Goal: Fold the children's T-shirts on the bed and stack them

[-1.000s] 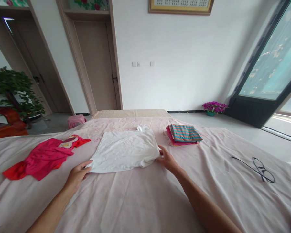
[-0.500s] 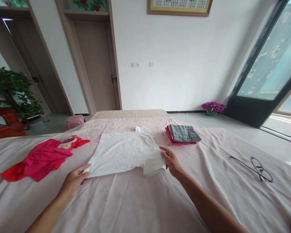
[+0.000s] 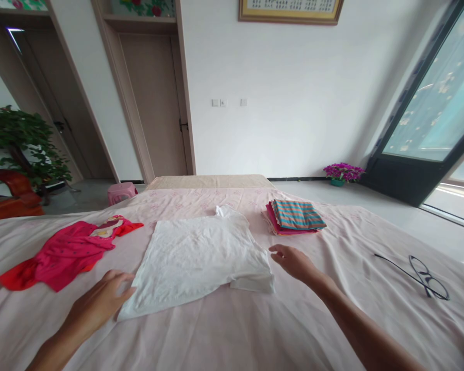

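A white T-shirt (image 3: 193, 257) lies spread on the pink bed sheet, its collar toward the far side and one sleeve at the near right. My left hand (image 3: 98, 299) is at the shirt's lower left edge, with thumb and fingers apart and no cloth visibly pinched. Just off the shirt's right side hovers my right hand (image 3: 294, 263), fingers loosely bent and holding nothing. To the left is a crumpled pink and red garment (image 3: 73, 250). A stack of folded clothes (image 3: 298, 216), topped by a teal and orange striped piece, sits beyond my right hand.
Black-framed glasses (image 3: 425, 278) rest on the sheet (image 3: 201, 342) at the right. Past the bed are a pink plastic stool (image 3: 122, 193), a potted purple flower (image 3: 343, 172), a leafy plant (image 3: 21, 141) and a wooden chair (image 3: 13, 193).
The shirt's near edge has come down flat and closer to me. Both hands have let go of it; my left moved left and nearer, my right shifted right.
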